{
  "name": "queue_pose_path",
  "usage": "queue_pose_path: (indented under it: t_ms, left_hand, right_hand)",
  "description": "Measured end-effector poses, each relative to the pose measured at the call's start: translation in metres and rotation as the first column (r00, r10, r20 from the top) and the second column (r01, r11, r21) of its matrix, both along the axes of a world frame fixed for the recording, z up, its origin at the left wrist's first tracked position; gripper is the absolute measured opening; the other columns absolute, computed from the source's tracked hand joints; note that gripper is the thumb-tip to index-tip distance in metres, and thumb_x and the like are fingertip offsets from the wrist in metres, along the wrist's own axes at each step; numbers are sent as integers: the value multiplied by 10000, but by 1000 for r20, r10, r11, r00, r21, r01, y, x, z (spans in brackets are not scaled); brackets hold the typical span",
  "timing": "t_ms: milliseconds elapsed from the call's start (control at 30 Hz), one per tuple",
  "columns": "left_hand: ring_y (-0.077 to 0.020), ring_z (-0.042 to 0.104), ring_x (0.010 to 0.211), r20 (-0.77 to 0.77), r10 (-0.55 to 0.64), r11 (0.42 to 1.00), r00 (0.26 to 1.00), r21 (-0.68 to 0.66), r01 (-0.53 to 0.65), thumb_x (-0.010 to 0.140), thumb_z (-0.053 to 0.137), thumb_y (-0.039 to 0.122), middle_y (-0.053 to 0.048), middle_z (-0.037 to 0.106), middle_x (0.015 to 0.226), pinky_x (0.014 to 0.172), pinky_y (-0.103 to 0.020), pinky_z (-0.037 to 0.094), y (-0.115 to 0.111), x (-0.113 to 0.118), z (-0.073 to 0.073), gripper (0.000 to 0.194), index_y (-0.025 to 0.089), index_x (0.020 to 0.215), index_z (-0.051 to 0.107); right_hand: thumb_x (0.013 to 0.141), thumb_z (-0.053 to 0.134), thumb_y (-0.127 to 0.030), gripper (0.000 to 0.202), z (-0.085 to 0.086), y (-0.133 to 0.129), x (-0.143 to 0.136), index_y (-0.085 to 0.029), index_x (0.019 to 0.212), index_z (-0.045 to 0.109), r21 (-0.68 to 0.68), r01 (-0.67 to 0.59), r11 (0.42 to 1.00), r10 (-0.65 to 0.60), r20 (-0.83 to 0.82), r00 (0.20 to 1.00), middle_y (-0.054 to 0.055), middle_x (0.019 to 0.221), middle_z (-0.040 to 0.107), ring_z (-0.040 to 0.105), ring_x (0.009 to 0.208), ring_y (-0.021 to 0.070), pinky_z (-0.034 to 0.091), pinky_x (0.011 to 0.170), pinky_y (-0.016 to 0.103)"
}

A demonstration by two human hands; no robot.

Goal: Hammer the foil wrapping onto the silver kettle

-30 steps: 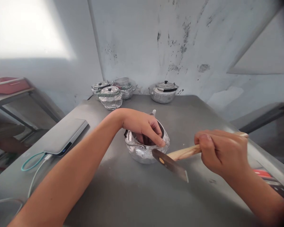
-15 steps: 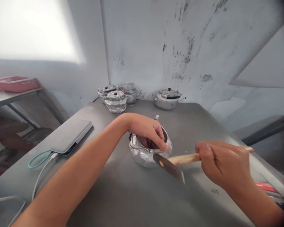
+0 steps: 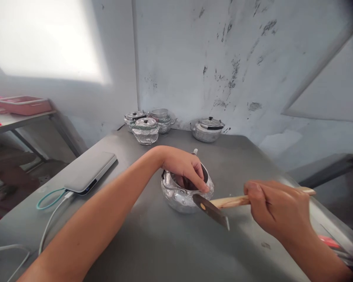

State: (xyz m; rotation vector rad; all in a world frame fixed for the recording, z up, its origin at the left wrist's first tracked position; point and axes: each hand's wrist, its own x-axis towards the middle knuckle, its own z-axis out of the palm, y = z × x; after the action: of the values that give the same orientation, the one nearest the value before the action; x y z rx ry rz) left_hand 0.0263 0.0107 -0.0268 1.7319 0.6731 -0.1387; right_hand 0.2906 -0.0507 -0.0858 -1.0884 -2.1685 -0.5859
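A small hammered-metal pot (image 3: 178,201) stands on the grey table in front of me. My left hand (image 3: 184,164) reaches over it and grips its near right rim, thumb outside; the other fingertips are hidden inside. My right hand (image 3: 278,207) is closed round the wooden handle of a hammer (image 3: 232,201). The dark hammer head lies at the pot's near right wall, just below my left thumb; whether they touch, I cannot tell.
Several lidded metal pots (image 3: 145,133) cluster at the back left of the table. Another lidded pot (image 3: 207,131) stands by the wall. A power bank (image 3: 91,172) with cables lies left of my arm. A pink tray (image 3: 25,105) sits on a side table.
The whole view has shifted, so the table's things appear slightly lower. The hammer head stays close to the pot's wall, and both hands keep their grips.
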Motion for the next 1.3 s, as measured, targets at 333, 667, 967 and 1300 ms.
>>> queue_pose_path:
  t_ms: [333, 667, 967, 1300]
  left_hand:
    - [-113, 543, 632, 0, 22, 1000, 1000, 1, -22, 654, 830, 397, 30, 582, 652, 626, -229, 481, 1, -1, 0, 258, 180, 652, 690]
    - [-95, 500, 586, 9, 12, 1000, 1000, 2, -12, 707, 806, 464, 38, 550, 630, 605, -224, 449, 2, -1, 0, 313, 176, 659, 692]
    - [-96, 504, 564, -3, 27, 1000, 1000, 15, -27, 705, 805, 467, 29, 571, 633, 605, -229, 463, 1, -2, 1, 325, 174, 639, 680]
    - [-87, 459, 575, 30, 7, 1000, 1000, 10, -7, 723, 802, 432, 46, 495, 632, 569, -206, 412, 1, -2, 0, 314, 171, 652, 642]
  right_hand:
    - [932, 338, -184, 449, 0, -5, -3, -201, 499, 456, -21, -51, 998, 50, -39, 998, -29, 433, 402, 376, 418, 98, 251, 525, 280]
    - [901, 387, -211, 416, -1, 1, 1, -207, 501, 501, 62, 48, 997, -50, 31, 998, -20, 427, 462, 437, 428, 120, 247, 525, 289]
    - [890, 401, -167, 398, 3, -7, -7, -196, 499, 467, 102, -58, 993, 55, 27, 998, -31, 431, 424, 389, 420, 96, 248, 529, 283]
    - [884, 401, -194, 405, -1, 2, 0, -200, 486, 471, 122, 39, 992, -48, 79, 996, -25, 415, 445, 415, 421, 109, 230, 519, 291]
